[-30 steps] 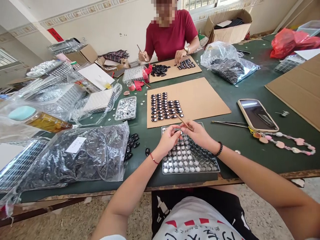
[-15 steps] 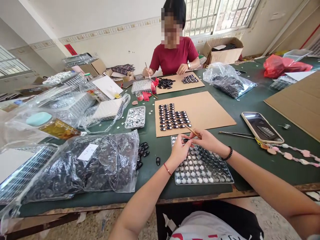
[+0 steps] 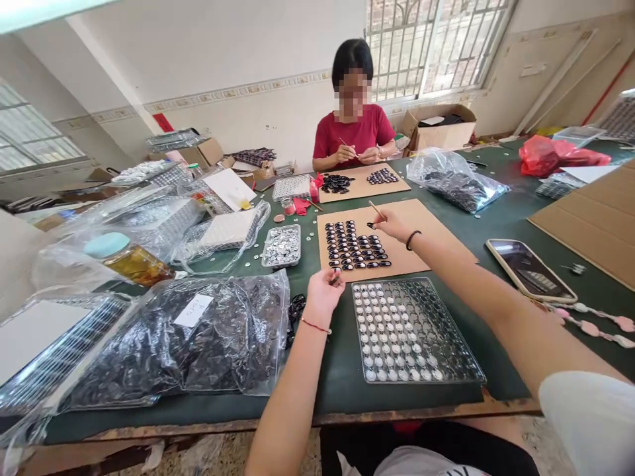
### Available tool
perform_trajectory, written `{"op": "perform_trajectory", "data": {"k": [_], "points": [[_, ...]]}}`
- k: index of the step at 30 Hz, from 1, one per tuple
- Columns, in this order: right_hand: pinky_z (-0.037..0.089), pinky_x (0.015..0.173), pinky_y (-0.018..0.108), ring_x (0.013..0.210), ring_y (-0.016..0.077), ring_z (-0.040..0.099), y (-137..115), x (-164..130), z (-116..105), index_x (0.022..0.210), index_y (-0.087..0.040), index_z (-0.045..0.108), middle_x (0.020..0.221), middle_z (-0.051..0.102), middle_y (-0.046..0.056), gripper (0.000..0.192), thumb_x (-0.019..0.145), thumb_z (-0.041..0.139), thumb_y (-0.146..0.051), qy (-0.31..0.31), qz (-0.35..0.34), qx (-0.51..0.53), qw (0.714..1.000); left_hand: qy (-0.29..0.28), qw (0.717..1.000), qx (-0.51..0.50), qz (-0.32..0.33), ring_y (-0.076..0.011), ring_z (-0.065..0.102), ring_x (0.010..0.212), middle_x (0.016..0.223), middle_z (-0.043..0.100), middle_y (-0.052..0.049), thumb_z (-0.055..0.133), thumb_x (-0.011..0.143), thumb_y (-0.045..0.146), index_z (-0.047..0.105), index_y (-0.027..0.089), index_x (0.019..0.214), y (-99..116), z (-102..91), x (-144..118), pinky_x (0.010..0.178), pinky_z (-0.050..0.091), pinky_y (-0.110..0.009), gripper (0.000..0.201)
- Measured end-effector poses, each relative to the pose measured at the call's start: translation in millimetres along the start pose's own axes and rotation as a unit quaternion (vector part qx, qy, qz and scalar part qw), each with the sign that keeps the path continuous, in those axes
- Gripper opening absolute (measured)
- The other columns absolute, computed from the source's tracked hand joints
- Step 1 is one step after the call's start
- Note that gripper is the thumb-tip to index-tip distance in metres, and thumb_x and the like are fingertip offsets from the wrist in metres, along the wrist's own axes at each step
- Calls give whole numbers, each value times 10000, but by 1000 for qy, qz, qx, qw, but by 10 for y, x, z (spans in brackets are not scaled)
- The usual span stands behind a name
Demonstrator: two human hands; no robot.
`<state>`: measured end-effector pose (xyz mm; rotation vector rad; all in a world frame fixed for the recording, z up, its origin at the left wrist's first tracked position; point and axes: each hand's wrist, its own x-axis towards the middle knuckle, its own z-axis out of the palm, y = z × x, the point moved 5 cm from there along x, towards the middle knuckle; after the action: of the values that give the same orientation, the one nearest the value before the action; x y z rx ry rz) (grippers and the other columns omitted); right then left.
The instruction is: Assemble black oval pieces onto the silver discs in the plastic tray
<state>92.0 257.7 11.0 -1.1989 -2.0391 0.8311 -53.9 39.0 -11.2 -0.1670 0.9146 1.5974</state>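
My right hand (image 3: 393,225) is above the cardboard sheet (image 3: 426,225), pinching a small glossy black oval piece (image 3: 371,225) and also holding a thin wooden stick (image 3: 380,212). Rows of black pieces with white ovals (image 3: 354,246) lie on the left part of that sheet. By the sheet's near left corner is my left hand (image 3: 323,289), fingers curled together; what is between its fingertips is too small to make out. In front of me lies a clear plastic tray (image 3: 421,330) of round cups, white discs filling its left part.
To the left are a bag of black pieces (image 3: 198,337), a tub of small silvery discs (image 3: 281,245) and a lidded jar (image 3: 133,259). A phone (image 3: 530,270) lies right. Across the table a co-worker (image 3: 353,139) holds a thin stick over another cardboard sheet (image 3: 367,188).
My hands have parted from above the tray. The right moved forward over the cardboard with a black piece; the left moved left, off the tray. The co-worker's hands came together.
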Motion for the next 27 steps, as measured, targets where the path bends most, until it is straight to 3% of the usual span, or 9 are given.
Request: {"op": "perform_trajectory", "data": {"k": [5,10,13,21,24,27], "points": [[371,581,215,617,105,501,210,366,391,713,-99,618,668,599,35,91,631,583,-83,-60,9,-42,997,-7,1000,-19,17,-91,580,642,701,518,-26,325,627,-161,441,138,756,-101,-17,45,597,505,-204,346],[375,554,188,582,94,513,379,422,551,805,-128,666,654,619,19,158,667,590,-134,-72,47,-74,994,-24,999,-22,36,-120,610,691,738,567,-65,404,749,-58,503,93,751,-102,6,52,626,521,-207,181],[375,551,189,572,97,509,409,418,561,817,-144,681,645,620,14,165,675,602,-173,-68,58,-79,993,-35,998,-11,48,-90,599,629,779,601,-86,441,764,-29,545,70,787,-66,-1,74,571,506,-167,146],[378,585,199,608,109,513,183,267,355,774,-103,663,664,616,39,194,751,552,-261,-26,34,-36,998,-41,995,17,93,-60,586,606,752,629,-70,539,722,-15,595,76,770,-3,16,145,558,479,-129,117],[380,608,192,656,97,514,72,-30,142,833,-93,623,798,611,56,356,865,359,-329,12,9,-8,1000,-57,992,57,99,-47,556,543,695,611,-42,559,747,77,603,98,800,-16,61,152,494,454,-125,72],[379,602,192,640,92,502,-15,-562,-69,785,-105,597,745,580,40,507,907,193,-387,18,-11,5,1000,-103,984,106,96,-33,486,454,605,547,7,558,763,152,601,137,848,-66,132,143,417,401,-126,97]]}}
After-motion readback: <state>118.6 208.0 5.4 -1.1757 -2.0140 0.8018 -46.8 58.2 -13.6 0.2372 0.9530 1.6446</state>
